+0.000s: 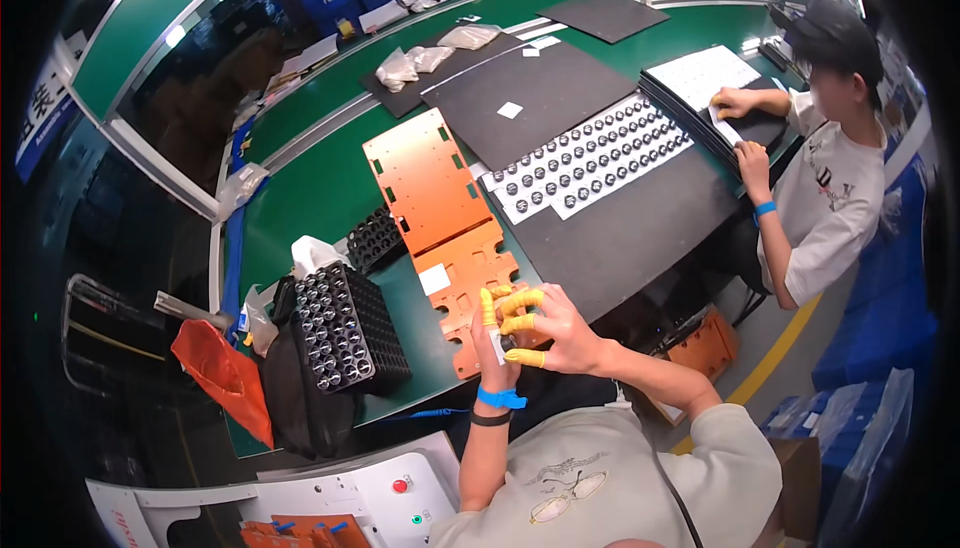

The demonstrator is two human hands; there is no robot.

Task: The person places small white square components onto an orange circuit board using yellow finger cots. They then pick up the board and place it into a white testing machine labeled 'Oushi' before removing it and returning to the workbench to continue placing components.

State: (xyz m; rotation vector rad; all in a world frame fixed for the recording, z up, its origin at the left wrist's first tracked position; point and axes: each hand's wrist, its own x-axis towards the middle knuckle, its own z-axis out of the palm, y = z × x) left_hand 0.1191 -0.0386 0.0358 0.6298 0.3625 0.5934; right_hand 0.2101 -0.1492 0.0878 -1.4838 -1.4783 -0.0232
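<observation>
Above the near end of an orange fixture plate (462, 278), my two hands meet around a small black-and-white part (506, 344). My left hand (491, 366), with yellow finger covers and a blue wrist strap, grips the part's white side. Curled in from the right, my right hand (565, 330) has its yellow-covered thumb and fingers closed about the dark side. The fingers partly hide the part, so its exact kind cannot be made out. A white square (434, 279) lies on the orange plate, just beyond my hands.
Left of the plate stand a tall black rack of tubes (340, 333) and a smaller black rack (374, 240). White sheets of round black pieces (590, 163) lie on a dark mat (620, 233). A co-worker (825, 163) handles a white strip at right. An orange bag (222, 378) hangs at the left edge.
</observation>
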